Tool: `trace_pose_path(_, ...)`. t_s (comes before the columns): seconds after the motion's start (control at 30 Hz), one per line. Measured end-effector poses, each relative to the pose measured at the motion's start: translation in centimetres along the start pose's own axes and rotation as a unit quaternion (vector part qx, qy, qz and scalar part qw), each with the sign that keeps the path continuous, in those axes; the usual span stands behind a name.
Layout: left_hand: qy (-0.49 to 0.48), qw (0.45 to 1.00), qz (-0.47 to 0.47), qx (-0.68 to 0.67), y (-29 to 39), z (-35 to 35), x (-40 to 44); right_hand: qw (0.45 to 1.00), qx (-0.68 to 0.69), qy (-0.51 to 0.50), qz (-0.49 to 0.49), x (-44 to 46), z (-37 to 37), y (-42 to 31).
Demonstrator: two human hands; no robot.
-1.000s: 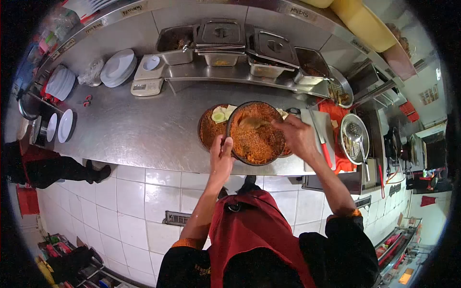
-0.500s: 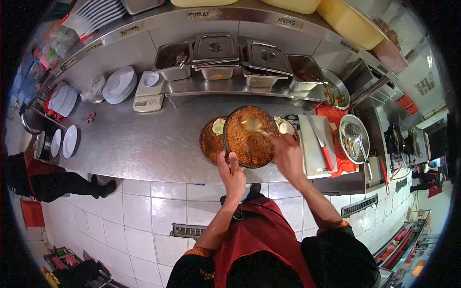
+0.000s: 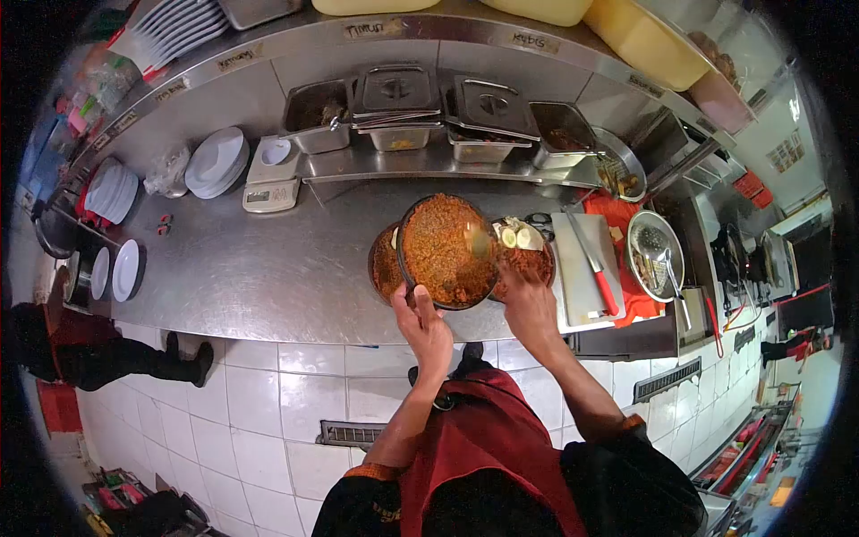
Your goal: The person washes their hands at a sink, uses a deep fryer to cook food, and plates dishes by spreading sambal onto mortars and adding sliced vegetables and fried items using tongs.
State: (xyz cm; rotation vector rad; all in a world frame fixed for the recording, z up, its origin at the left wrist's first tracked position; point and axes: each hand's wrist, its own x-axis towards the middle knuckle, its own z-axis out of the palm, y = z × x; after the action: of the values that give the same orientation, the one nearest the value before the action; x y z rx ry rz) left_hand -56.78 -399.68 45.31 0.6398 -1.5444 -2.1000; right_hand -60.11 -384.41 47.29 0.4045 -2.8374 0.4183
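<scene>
Left hand [image 3: 428,336] pinches the rim of a dark bowl [image 3: 402,268] of reddish food [image 3: 443,246], held over the steel counter [image 3: 242,277] and partly covering two further bowls [image 3: 553,271]. Right hand [image 3: 531,309] is closed around a motion-blurred spoon [image 3: 483,242] at the food. Cucumber slices [image 3: 516,238] top the right-hand bowl. Red-handled knife [image 3: 601,282] lies on a white board [image 3: 577,300]. Shelf labels read "TIMUN" [image 3: 377,29] and "KUBIS" [image 3: 535,42]; those farther left cannot be read with certainty

A dark bowl [image 3: 402,259] held orange-red food [image 3: 438,246].
Its open top faced the camera above the table [image 3: 268,268]; a blurred spoon [image 3: 483,247] overlapped its right side.
</scene>
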Motion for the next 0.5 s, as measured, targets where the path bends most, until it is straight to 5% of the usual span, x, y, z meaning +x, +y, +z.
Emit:
trace_pose_path(0.17,-0.047,0.998,-0.025,0.016,0.3,-3.1,2.4,0.998,0.007,0.034,-0.058,2.8,-5.2,2.7)
trace_pose_path(0.4,-0.184,0.975,0.015,0.123,2.8,-5.0,6.2,0.924,-0.061,0.068,-0.372,13.2,-10.2,2.5)
trace_pose_path(0.5,-0.201,0.973,0.015,0.11,2.9,-5.2,6.8,0.913,-0.079,0.05,-0.398,13.6,-10.7,2.9)
